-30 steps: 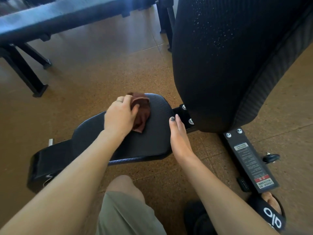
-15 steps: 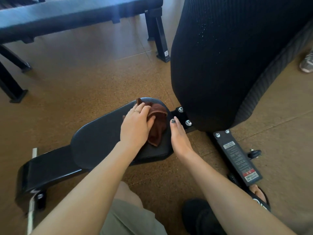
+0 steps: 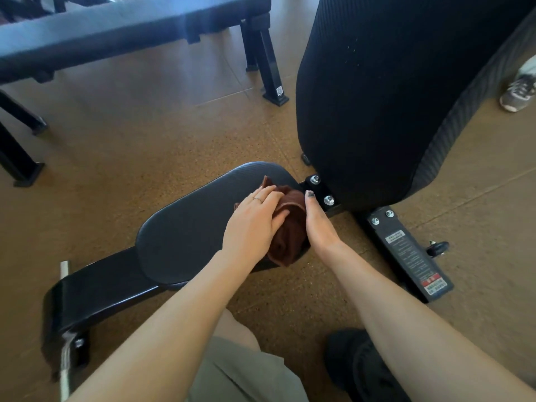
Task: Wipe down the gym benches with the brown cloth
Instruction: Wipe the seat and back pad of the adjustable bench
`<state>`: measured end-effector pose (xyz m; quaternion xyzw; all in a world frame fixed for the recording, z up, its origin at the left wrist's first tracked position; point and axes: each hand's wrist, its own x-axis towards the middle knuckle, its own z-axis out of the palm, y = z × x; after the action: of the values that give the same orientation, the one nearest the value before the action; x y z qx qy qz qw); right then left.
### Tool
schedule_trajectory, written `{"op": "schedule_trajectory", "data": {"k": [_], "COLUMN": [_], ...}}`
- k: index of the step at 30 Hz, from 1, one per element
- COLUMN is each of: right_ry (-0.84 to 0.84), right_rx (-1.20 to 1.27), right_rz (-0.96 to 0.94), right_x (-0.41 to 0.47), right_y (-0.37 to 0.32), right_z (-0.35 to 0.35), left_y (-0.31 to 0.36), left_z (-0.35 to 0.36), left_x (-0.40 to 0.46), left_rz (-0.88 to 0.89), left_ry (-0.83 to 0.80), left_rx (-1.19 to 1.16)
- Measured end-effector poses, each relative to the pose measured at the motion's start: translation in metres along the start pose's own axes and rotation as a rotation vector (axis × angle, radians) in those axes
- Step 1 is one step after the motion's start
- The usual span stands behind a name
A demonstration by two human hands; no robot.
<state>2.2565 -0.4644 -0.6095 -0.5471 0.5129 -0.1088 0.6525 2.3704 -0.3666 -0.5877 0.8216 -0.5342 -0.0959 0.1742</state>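
The brown cloth [image 3: 290,242] lies bunched on the right end of the black seat pad [image 3: 185,227] of a low gym bench, and its lower part hangs over the pad's near edge. My left hand [image 3: 255,221] lies on top of the cloth, thumb and fingers curled into its folds. My right hand [image 3: 317,224] is held edge-on with straight fingers against the pad's right end, touching the cloth. The bench's tall black backrest [image 3: 391,97] stands steeply upright just right of both hands.
A second, flat black bench [image 3: 116,27] on metal legs [image 3: 269,71] spans the back left. The bench's base bar with a warning label [image 3: 412,256] and a small wheel [image 3: 439,247] lies at right. Another person's shoe [image 3: 517,92] is at the far right. Brown cork floor surrounds everything.
My left hand has slid the cloth rightward along the seat pad to its backrest end, up against my right hand, which has stayed at the pad's end.
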Motion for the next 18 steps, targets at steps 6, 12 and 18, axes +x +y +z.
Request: {"op": "schedule_trajectory", "data": {"k": [6,12,18], "right_ry": [-0.082,-0.133,-0.270], "right_rx": [0.026,-0.095,-0.449], "right_rz": [0.069,0.066,-0.422], "right_x": [0.005,-0.016,-0.086], "right_y": [0.002,-0.024,-0.046], "right_z": [-0.010,-0.020,-0.086], "left_y": [0.017,0.028,0.045], "left_z": [0.009,0.017,0.010], "left_x": [-0.025,-0.018,0.011], "left_rz": [-0.083,-0.138,-0.307], "left_ry": [0.049,0.101,0.153], "left_rx": [-0.006,0.016,-0.216]}}
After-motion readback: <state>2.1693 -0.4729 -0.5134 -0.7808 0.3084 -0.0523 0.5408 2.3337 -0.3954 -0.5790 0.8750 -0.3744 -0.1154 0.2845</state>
